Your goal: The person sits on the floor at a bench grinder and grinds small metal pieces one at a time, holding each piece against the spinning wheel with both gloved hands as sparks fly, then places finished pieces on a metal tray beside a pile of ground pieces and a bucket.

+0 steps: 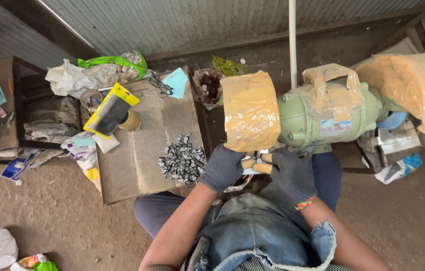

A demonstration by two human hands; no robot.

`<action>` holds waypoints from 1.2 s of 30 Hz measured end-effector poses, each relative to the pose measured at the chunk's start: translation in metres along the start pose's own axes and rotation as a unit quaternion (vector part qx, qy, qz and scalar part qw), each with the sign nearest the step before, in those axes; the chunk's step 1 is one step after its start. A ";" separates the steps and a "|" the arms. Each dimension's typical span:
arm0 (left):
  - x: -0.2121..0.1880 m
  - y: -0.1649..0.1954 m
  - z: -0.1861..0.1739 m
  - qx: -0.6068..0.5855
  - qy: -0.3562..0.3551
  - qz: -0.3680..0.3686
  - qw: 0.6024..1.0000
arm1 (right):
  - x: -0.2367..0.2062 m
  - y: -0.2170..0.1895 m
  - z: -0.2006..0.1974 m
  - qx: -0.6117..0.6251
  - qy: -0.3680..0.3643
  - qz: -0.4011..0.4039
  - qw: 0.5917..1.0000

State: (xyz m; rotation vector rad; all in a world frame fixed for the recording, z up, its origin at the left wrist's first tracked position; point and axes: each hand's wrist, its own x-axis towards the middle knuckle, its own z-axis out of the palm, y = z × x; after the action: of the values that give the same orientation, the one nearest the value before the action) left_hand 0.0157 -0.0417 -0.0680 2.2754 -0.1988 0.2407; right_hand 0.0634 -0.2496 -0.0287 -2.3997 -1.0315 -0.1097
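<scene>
- Small metal piece [253, 161], pale and shiny, sits between my two hands right under the taped wheel guard [251, 111] of the bench grinder [323, 113]; most of it is hidden by my fingers, so I cannot tell its exact shape.
- My left hand [222, 168], in a dark grey knit glove with the fingertips cut off, is curled closed and pinches the piece from the left side.
- My right hand [290, 173], in the same kind of glove with a bright beaded band at the wrist, is also curled closed, its bare fingertips meeting the piece from the right.
- Both hands touch each other at the fingertips, just below the guard's lower edge.
- Green grinder body lies across in front of me, with brown tape wrapped over both end guards and over its top handle.
- Left of my hands, a heap of small grey metal parts [183, 161] lies on a flat board [144, 150], near its right edge.
- Farther up the board rest a yellow-and-black packet [111, 110], a roll of tape beside it, and a blue paper slip [176, 82].
- My knees in blue trousers and my denim top fill the bottom of the view, over a dirt floor [51, 211].
</scene>
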 end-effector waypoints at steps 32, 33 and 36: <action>-0.064 -0.058 -0.056 0.200 0.050 -0.404 0.891 | -0.032 -0.011 0.029 0.072 -0.179 0.041 0.980; -0.064 -0.056 -0.053 0.163 0.069 -0.427 0.887 | -0.030 -0.016 0.024 0.081 -0.176 0.035 0.981; -0.066 -0.033 -0.040 -0.229 0.168 -0.447 0.848 | -0.026 -0.035 0.009 0.126 -0.146 0.055 0.980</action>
State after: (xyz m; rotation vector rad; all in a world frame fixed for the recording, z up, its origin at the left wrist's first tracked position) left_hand -0.0455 0.0140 -0.0818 1.5972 0.8855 0.0738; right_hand 0.0197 -0.2417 -0.0283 -2.2727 -0.9692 0.3999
